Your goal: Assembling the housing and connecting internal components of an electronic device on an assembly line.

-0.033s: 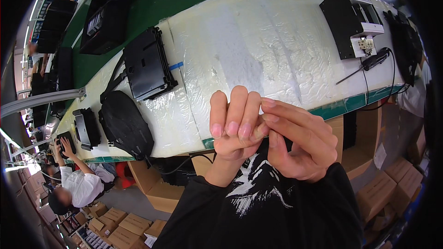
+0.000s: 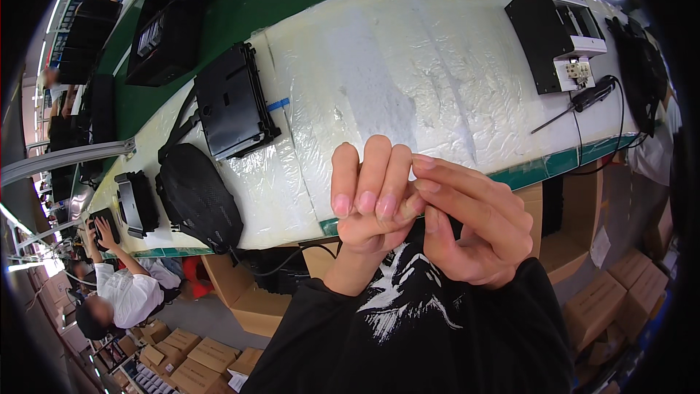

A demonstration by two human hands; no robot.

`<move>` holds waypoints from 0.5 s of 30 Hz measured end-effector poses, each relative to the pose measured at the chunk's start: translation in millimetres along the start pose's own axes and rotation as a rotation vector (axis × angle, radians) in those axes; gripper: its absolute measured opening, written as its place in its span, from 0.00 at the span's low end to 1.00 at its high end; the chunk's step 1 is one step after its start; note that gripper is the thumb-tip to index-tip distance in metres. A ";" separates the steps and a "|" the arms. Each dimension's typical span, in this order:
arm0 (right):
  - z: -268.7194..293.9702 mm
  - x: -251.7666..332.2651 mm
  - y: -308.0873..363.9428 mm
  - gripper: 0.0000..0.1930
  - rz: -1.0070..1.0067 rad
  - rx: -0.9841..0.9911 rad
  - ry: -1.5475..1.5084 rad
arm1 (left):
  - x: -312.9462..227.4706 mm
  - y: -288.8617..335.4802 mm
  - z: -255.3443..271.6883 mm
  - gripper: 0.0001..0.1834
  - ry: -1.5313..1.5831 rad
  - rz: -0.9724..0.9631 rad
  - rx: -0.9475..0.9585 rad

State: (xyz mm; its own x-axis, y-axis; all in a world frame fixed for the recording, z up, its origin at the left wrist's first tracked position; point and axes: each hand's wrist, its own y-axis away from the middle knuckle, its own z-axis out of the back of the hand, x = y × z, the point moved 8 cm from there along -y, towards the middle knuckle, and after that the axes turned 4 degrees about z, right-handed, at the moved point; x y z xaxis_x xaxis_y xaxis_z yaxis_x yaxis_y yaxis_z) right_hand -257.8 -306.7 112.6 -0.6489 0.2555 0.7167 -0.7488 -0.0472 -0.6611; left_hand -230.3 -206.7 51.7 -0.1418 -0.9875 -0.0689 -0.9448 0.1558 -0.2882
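Both of my hands are raised together in front of my chest, just off the near edge of the covered bench [image 2: 350, 51]. My left hand [image 2: 373, 193] has its fingers curled down toward the palm. Beside it, my right hand [image 2: 477, 230] is pinched, its fingertips touching the left hand's thumb and index finger. Whatever may be between the fingertips is hidden or too small to make out. Left of my hands on the bench lie a black mesh bag [image 2: 199, 197] and a flat black plastic housing [image 2: 232, 106].
A black-and-white device [image 2: 558, 36] stands at the far right, a corded electric screwdriver [image 2: 592, 95] in front of it. A smaller black part [image 2: 137, 204] lies at the left, where a co-worker [image 2: 135, 284] handles a dark item. Cardboard boxes [image 2: 598, 299] stand below the bench.
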 end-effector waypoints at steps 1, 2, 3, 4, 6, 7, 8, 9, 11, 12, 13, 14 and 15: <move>-0.1 0.9 -1.7 0.12 0.000 0.001 0.000 | -1.2 -0.9 -0.1 0.26 0.000 -0.001 0.000; 0.8 0.3 -3.4 0.12 -0.021 -0.015 -0.003 | -0.6 -2.0 -0.7 0.26 0.029 0.021 0.008; 1.3 -0.8 -4.5 0.12 -0.042 -0.031 -0.006 | 0.2 -2.7 -1.5 0.26 0.058 0.042 0.017; 0.4 -0.6 -4.2 0.12 -0.043 -0.030 -0.005 | 0.0 -2.1 -1.6 0.26 0.059 0.042 0.017; 5.3 4.7 -2.2 0.13 0.009 -0.108 0.062 | 0.1 -0.5 0.2 0.25 0.030 0.046 -0.016; 5.0 5.7 -0.7 0.13 0.009 -0.105 0.059 | -1.7 -0.5 0.2 0.25 0.029 0.042 -0.016; 4.5 12.5 1.1 0.12 0.080 -0.091 0.106 | -3.6 -1.0 -1.9 0.25 0.022 0.046 0.014; 3.2 19.2 2.4 0.12 0.151 -0.077 0.153 | -5.4 -0.9 -4.3 0.24 0.014 0.050 0.045; 5.2 19.3 3.1 0.14 0.160 -0.070 0.130 | -5.7 -2.0 -3.4 0.23 -0.052 0.047 0.053; 5.5 19.9 3.2 0.16 0.174 -0.060 0.104 | -5.6 -2.5 -3.8 0.22 -0.120 0.040 0.064; 3.1 19.5 4.3 0.16 0.174 -0.061 0.106 | -5.3 -1.6 -3.9 0.22 -0.119 0.041 0.065; 3.6 18.5 6.1 0.16 0.182 -0.124 0.067 | -5.6 -0.8 -5.0 0.21 -0.142 0.031 0.078; 6.4 17.9 7.8 0.16 0.188 -0.188 0.028 | -5.8 0.0 -6.1 0.21 -0.164 0.023 0.090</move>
State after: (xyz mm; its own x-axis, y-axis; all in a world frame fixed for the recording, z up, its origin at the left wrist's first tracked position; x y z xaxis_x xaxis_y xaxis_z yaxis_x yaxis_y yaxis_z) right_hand -276.1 -308.7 121.8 -0.7685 0.2860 0.5724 -0.5752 0.0831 -0.8137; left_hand -231.3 -201.2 57.9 -0.1057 -0.9676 -0.2293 -0.9107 0.1868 -0.3683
